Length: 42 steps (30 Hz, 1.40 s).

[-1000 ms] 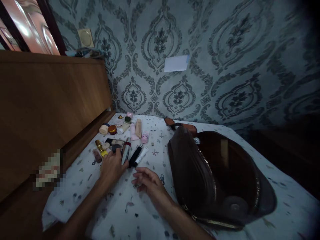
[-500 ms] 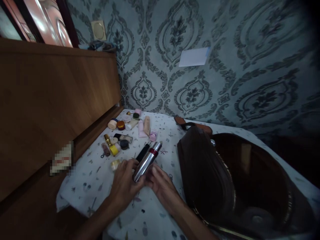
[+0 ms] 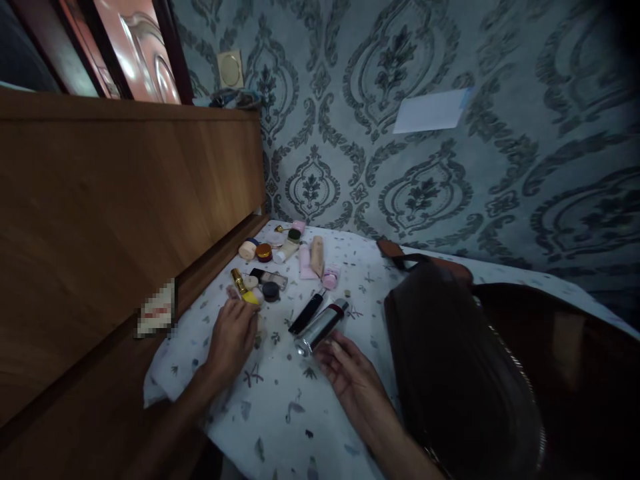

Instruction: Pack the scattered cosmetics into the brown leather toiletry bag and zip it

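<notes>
A silver cylindrical bottle with a dark red band (image 3: pixel 323 328) lies slanted on the patterned cloth, beside a slim black tube (image 3: pixel 307 313). My right hand (image 3: pixel 353 373) is at the bottle's near side, palm turned up and fingers loosely bent apart; its fingertips are close against the bottle. My left hand (image 3: pixel 233 337) reaches down among the small cosmetics, its fingers curled together just below a yellow-capped item (image 3: pixel 250 298). What lies under those fingers is hidden. A gold tube (image 3: pixel 239 280) and a dark round jar (image 3: pixel 271 291) are just beyond.
A large dark brown bag (image 3: pixel 445 360) with its zip open stands at the right. Pink and beige tubes (image 3: pixel 317 255) and several small jars lie farther back. A wooden panel (image 3: pixel 125 207) borders the left side, and a patterned wall (image 3: pixel 350 147) rises behind.
My left hand has left the silver bottle and moved left to the small cosmetics. The bottle now rests on the cloth beside my right hand. The view has turned slightly left.
</notes>
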Available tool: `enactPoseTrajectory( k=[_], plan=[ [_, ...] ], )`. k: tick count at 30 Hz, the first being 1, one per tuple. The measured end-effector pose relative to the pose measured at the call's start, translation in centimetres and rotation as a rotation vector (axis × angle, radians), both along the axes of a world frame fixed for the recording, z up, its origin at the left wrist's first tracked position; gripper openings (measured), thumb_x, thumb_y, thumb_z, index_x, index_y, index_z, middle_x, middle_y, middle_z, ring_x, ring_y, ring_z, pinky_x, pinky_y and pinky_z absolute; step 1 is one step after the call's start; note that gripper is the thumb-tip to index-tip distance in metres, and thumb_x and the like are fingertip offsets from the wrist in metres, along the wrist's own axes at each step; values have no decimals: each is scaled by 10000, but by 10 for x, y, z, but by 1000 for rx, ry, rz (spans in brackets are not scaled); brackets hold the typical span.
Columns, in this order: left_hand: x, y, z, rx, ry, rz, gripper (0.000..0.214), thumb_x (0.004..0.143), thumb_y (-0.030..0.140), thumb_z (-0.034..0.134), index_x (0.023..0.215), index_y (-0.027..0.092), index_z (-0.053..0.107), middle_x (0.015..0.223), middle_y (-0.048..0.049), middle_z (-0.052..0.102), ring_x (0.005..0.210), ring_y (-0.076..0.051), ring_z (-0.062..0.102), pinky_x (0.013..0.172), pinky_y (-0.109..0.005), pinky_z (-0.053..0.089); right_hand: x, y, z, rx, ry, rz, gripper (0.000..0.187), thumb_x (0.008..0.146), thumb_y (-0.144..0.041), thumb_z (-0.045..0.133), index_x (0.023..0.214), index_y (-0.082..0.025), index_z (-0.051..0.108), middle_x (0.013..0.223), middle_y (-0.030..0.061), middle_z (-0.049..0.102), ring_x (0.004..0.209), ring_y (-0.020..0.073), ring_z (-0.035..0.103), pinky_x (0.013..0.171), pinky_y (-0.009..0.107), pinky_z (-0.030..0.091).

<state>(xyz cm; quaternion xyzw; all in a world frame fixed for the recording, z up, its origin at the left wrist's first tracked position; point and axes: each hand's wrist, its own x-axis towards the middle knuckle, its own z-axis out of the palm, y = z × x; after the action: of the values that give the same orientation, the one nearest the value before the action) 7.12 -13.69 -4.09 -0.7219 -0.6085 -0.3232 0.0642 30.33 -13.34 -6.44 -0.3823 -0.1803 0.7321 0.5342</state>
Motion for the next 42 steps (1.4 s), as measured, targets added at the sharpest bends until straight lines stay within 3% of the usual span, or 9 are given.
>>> enactPoseTrajectory(
  k=[4, 10, 19, 22, 26, 30, 34, 37, 42],
  plan=[
    [-36, 21, -2, -70, -5, 129, 256, 947, 157, 400, 1007, 203, 644, 1035, -85, 686, 970, -252, 568, 877, -407, 471, 1, 2, -4, -26, -18, -5, 632, 460, -328, 990, 986, -202, 664, 787, 41, 771, 739, 176, 716, 717, 285, 581],
    [-69, 64, 1, -133, -1, 146, 270, 903, 156, 409, 1011, 203, 652, 1066, -86, 689, 1015, -252, 578, 928, -405, 459, 2, 0, -6, -6, -36, 17, 623, 519, -322, 963, 1037, -197, 640, 790, 46, 775, 722, 178, 718, 677, 275, 575],
    [-63, 138, 16, -395, 136, -49, 354, 844, 156, 570, 1186, 220, 631, 1267, -66, 645, 1233, -256, 536, 1068, -429, 427, 1, -7, -2, 20, -53, -1, 827, 545, -367, 946, 1228, -204, 509, 797, 45, 776, 694, 203, 718, 713, 340, 554],
    [-57, 162, 19, -561, 206, -128, 341, 878, 216, 652, 1215, 183, 617, 1270, -87, 630, 1180, -248, 585, 1012, -446, 488, 0, -8, -2, 40, -61, 11, 1019, 542, -413, 947, 1362, -178, 391, 800, 59, 777, 702, 199, 711, 722, 329, 537],
    [-51, 184, 23, -753, 317, -218, 319, 942, 352, 631, 1188, 148, 623, 1196, -84, 647, 1041, -226, 649, 888, -438, 562, 0, -8, -5, 58, -67, 19, 1161, 544, -447, 946, 1459, -153, 296, 788, 63, 769, 695, 212, 711, 723, 341, 529],
    [-44, 192, 29, -821, 420, -224, 324, 947, 356, 624, 1200, 153, 618, 1199, -87, 645, 1031, -220, 651, 878, -431, 567, -1, -8, -9, 101, -68, 6, 1113, 559, -468, 934, 1465, -192, 348, 774, 46, 760, 676, 224, 708, 689, 343, 517],
    [-40, 187, 39, -785, 481, -230, 312, 947, 360, 621, 1185, 159, 625, 1207, -88, 643, 1050, -223, 642, 902, -443, 554, -1, -10, -7, 115, -96, 16, 1062, 583, -489, 915, 1453, -223, 367, 731, 13, 738, 629, 206, 680, 640, 315, 487],
    [-38, 178, 48, -707, 476, -254, 273, 922, 332, 650, 1133, 159, 644, 1198, -84, 650, 1086, -232, 626, 951, -452, 519, 1, -12, -4, 145, -117, 55, 922, 631, -509, 885, 1387, -237, 435, 729, 10, 730, 609, 188, 651, 607, 295, 459],
    [-29, 147, 65, -530, 383, -300, 247, 880, 296, 648, 1106, 195, 651, 1159, -82, 670, 1101, -252, 612, 952, -355, 470, 5, -9, 3, 187, -135, 70, 712, 687, -533, 850, 1236, -203, 540, 804, 50, 742, 642, 169, 654, 614, 283, 463]
  ],
)
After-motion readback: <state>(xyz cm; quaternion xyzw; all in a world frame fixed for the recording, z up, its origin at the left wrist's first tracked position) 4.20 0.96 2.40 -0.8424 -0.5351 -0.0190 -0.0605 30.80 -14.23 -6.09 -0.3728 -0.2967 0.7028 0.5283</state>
